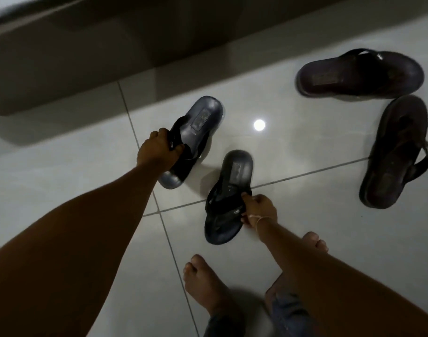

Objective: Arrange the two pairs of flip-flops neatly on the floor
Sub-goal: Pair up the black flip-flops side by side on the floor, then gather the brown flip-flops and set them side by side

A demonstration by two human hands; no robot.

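Observation:
Two dark grey-blue flip-flops lie on the white tiled floor near the middle. My left hand [157, 152] grips the strap of the left grey flip-flop [203, 117], which is angled up to the right. My right hand [259, 210] holds the strap of the right grey flip-flop [237, 171], whose heel points away from me. Two larger dark brown flip-flops rest at the right, untouched: one brown flip-flop [358, 74] lies sideways at the top, and the other brown flip-flop [397, 152] stands lengthwise below it, at an angle to the first.
A dark wall base or step [86, 57] runs along the far left. My bare feet [205, 285] stand on the tiles near the bottom, just behind the right grey flip-flop. A bright light reflection [259, 124] shines on the floor between the pairs.

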